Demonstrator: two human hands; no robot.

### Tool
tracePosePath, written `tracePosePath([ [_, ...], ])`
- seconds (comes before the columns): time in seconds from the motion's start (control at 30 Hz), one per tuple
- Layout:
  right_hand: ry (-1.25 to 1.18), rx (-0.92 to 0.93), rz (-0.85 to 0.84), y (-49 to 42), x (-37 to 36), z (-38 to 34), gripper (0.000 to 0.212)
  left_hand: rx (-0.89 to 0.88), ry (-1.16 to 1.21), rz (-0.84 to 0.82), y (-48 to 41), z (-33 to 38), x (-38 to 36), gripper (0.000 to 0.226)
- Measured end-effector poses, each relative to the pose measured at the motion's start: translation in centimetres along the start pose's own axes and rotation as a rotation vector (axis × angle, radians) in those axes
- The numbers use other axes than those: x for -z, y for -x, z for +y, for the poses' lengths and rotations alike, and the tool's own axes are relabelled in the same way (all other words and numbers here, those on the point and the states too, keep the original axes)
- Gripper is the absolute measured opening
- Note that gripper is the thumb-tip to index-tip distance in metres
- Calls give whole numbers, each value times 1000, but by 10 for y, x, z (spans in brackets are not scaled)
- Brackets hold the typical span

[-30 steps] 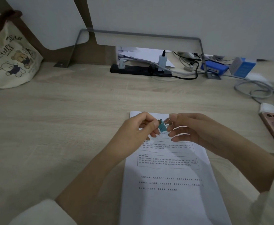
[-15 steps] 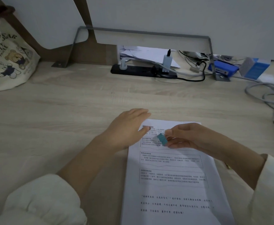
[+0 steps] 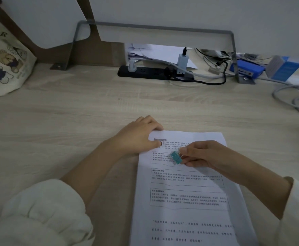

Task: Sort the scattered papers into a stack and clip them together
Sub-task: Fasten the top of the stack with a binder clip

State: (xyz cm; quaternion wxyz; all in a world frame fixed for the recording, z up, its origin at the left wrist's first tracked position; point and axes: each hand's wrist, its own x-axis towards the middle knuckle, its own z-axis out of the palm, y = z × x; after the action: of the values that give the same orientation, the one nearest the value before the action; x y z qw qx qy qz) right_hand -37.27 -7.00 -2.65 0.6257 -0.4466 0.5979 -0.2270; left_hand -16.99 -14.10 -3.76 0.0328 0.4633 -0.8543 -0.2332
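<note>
A stack of white printed papers (image 3: 186,196) lies on the wooden desk in front of me, its edges squared up. My left hand (image 3: 138,134) grips the stack's top left corner, thumb on the sheet and fingers curled over the edge. My right hand (image 3: 203,154) hovers over the upper part of the page and pinches a small teal binder clip (image 3: 176,157) by its wire handles, the clip body pointing left.
A canvas bear tote bag (image 3: 5,63) stands at the far left. A black power strip (image 3: 154,73) with plugs, loose papers (image 3: 159,54), a blue stapler (image 3: 246,69), a blue box (image 3: 283,68) and grey cables (image 3: 294,96) line the back.
My left hand let go of the clip and came down onto the stack's top left corner. My right hand kept the clip and lowered it over the page.
</note>
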Motion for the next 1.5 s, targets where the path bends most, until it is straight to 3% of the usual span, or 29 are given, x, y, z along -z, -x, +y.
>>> tracePosePath([
  [0.23,-1,22,26,-2,-1,3,51,78,70,-48,-22,2,4,35],
  [0.53,70,98,98,9,-7,6,26,16,48,33,-10,4,-11,40],
  [0.7,436,247,380,7,14,2,28,12,75,75,-4,7,-17,42],
  [0.8,505,236,473,-2,30,4,31,6,75,103,-2,6,-20,41],
  [0.93,548,253,431,-8,35,7,20,0,92,136,0,3,-25,36],
  [1.07,497,313,427,-9,34,1,25,13,74,231,3,1,-29,39],
  [1.17,454,351,297,-8,22,-10,22,75,130,294,12,-7,-27,50],
  [1.3,541,329,242,-11,22,-8,18,96,176,171,21,-15,-18,69],
  [1.4,558,296,331,-12,31,-3,26,63,128,140,20,-20,-12,62],
  [1.5,557,267,312,-15,33,3,27,45,117,145,20,-22,-12,53],
])
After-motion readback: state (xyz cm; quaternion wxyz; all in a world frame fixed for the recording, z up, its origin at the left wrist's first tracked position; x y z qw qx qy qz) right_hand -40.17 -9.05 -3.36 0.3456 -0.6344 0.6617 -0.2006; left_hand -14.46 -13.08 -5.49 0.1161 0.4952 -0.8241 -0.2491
